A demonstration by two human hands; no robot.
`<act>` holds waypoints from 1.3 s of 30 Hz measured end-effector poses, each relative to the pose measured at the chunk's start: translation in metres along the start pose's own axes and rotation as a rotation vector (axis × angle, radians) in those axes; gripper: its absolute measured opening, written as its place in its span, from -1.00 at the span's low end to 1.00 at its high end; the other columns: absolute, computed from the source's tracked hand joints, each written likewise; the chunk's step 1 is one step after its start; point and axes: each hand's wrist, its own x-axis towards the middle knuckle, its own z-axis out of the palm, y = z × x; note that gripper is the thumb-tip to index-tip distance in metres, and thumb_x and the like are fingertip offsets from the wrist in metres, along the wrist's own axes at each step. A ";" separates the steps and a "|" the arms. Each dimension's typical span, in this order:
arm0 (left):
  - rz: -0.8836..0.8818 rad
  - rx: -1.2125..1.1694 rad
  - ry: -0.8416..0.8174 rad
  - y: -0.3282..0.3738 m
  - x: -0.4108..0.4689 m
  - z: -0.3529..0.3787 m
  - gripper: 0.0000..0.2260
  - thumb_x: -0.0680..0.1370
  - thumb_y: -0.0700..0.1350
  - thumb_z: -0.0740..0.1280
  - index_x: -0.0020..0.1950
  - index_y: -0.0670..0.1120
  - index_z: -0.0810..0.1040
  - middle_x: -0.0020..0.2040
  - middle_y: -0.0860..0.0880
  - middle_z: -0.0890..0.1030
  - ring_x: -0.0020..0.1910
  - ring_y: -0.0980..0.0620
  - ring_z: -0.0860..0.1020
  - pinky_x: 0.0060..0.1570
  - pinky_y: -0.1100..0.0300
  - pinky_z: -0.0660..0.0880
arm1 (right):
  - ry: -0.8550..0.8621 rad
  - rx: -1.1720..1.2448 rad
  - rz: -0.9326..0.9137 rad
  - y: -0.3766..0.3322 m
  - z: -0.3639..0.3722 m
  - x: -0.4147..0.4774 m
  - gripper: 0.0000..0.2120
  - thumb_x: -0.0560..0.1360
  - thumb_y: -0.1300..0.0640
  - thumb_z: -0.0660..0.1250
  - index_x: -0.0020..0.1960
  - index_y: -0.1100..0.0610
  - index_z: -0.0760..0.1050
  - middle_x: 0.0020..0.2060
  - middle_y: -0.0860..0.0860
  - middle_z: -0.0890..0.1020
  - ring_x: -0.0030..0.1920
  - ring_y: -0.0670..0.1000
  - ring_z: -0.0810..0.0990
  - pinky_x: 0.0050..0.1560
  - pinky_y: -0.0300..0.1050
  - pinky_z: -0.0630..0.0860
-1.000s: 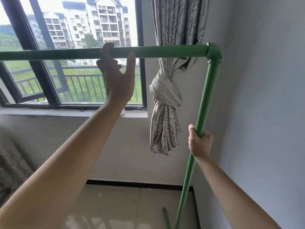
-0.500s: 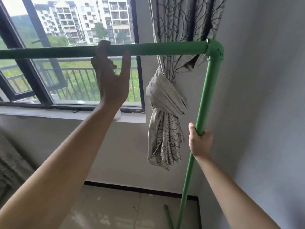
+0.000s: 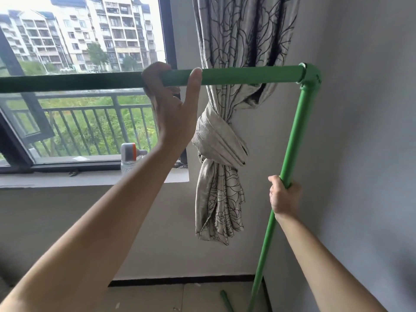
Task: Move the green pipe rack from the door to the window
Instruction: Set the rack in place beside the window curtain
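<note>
Reaching up from the lower left of the frame, the left hand (image 3: 171, 102) hooks over the top bar of the green pipe rack (image 3: 247, 76), fingers curled over the pipe and thumb (image 3: 194, 86) pressed against its near side. At the lower right, the right hand (image 3: 284, 195) is wrapped tightly around the rack's upright post, which slants down from the elbow joint (image 3: 310, 76) in the upper right of the frame to the floor (image 3: 157, 298) at the bottom edge. A short green stub (image 3: 226, 300) of the rack's base shows just beside the foot of the post. The rack stands close in front of the window (image 3: 90, 86), its top bar running across the glass toward the left edge. Behind the bar, a patterned curtain (image 3: 225, 154) hangs knotted in the middle, between the window and the grey side wall (image 3: 360, 154). On the sill (image 3: 90, 176) stands a clear bottle (image 3: 129, 157) with an orange and white cap. Beyond the glass are a balcony railing (image 3: 90, 122), greenery and apartment blocks (image 3: 90, 32) in the upper left.
</note>
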 end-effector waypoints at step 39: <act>0.300 1.122 -0.346 -0.012 0.021 0.041 -0.52 0.60 0.27 0.07 0.19 -0.11 0.45 0.07 -0.19 0.56 0.13 -0.20 0.48 0.41 -0.25 0.21 | -0.024 -0.609 -0.234 0.034 -0.036 0.051 -0.65 0.59 -0.05 0.15 0.14 0.25 0.37 -0.03 0.30 0.65 -0.07 0.36 0.63 -0.21 0.09 0.42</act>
